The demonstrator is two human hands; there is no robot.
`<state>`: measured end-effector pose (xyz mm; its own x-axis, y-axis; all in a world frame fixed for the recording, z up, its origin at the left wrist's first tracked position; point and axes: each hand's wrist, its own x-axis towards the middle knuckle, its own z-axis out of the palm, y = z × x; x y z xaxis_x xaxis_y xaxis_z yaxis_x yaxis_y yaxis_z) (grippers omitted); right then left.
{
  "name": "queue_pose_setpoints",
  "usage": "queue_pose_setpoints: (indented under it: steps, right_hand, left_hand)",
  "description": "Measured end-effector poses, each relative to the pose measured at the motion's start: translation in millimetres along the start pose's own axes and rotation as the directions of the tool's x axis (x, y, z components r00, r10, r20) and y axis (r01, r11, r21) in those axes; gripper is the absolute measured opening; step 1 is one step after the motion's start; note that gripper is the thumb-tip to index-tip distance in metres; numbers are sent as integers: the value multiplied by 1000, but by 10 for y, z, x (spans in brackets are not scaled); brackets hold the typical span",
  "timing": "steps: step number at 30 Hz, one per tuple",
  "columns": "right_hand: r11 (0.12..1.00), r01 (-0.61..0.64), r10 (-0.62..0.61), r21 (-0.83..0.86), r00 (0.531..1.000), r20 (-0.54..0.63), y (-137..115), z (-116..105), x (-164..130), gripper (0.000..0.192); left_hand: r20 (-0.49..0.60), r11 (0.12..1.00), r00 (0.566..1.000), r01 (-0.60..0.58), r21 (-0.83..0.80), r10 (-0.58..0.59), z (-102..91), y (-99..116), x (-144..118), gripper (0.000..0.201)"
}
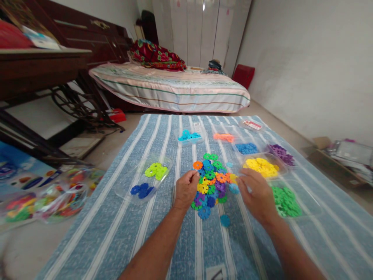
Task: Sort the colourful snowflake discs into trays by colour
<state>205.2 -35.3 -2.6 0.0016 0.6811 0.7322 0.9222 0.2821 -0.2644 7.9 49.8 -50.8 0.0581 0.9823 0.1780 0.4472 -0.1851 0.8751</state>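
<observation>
A heap of flower-shaped plastic discs (209, 175) in mixed colours lies on the striped cloth between my hands. My left hand (185, 189) is at the heap's left edge, fingers curled and pinched; what they hold, if anything, is hidden. To the right of the heap, my right hand (258, 192) is slightly blurred, thumb and fingers apart. A yellow disc (233, 178) is right by its thumb tip; whether they touch is unclear. Close to my right hand are a box of yellow discs (261, 167) and a box of green discs (287, 201). A loose blue disc (225, 220) lies nearer me.
Left, a clear tray (122, 191) holds lime and dark blue discs. Farther back stand boxes of light blue discs (189, 136), orange discs (223, 137), blue discs (246, 148) and purple discs (281, 154). A bed (175, 91) is beyond the table.
</observation>
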Motion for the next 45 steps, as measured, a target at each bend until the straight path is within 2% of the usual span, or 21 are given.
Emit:
queue_pose_setpoints:
  steps: [3, 5, 8, 10, 13, 17, 21, 24, 30, 34, 37, 41, 43, 45]
  right_hand:
    - [988, -10, -6, -156, 994, -105, 367, -174, 190, 15]
    - [954, -49, 14, -296, 993, -119, 548, -258, 267, 18]
    - [907, -86, 46, -413, 993, -105, 601, -246, 262, 19]
    - [937, -30, 15, -349, 999, -45, 467, -126, 185, 18]
    - [987, 88, -70, -136, 989, 127, 106, 159, 30, 16]
    - [994, 107, -101, -4, 945, 311, -336, 486, -62, 17]
    - [992, 128, -114, -2, 892, 438, -515, 622, -15, 18]
    - [988, 154, -125, -25, 878, 462, -525, 676, -20, 20]
    - [979, 201, -196, 24, 911, 362, -472, 731, -111, 21]
    - [975, 219, -224, 45, 960, 170, -325, 585, -15, 21]
    - [982, 167, -167, -86, 986, 11, -46, 344, 129, 16]
    - [936, -75, 21, -344, 987, -158, 322, 44, 234, 14]
    - [930, -105, 50, -353, 985, -162, 357, 19, 203, 15]
    - [963, -54, 25, -265, 993, -111, 274, 99, 123, 16]
  left_hand:
    - [3, 1000, 1000, 8, -5, -8, -3, 21, -6, 25]
    - [2, 1000, 1000, 13, -7, -13, -4, 29, -9, 24]
    - [-3, 1000, 1000, 20, -14, -20, -1, 22, -9, 24]
    - [5, 1000, 1000, 22, -19, -22, 4, 8, -5, 24]
    - [18, 999, 999, 31, -33, -31, 11, -10, -2, 25]
    - [24, 997, 999, 42, -67, -40, 9, -9, -8, 25]
    - [20, 997, 999, 34, -67, -32, -2, -6, -12, 23]
    - [19, 998, 1000, 25, -58, -24, -3, -13, -10, 23]
    - [18, 998, 1000, 22, -51, -22, 7, -14, -15, 24]
    - [22, 996, 999, 34, -78, -32, 4, -7, -23, 26]
    - [19, 992, 998, 56, -114, -54, -1, 3, -26, 26]
    - [23, 981, 996, 85, -174, -82, -10, 45, -28, 24]
    - [25, 974, 995, 98, -206, -95, -15, 76, -31, 23]
    - [26, 964, 994, 112, -241, -109, -22, 105, -37, 22]
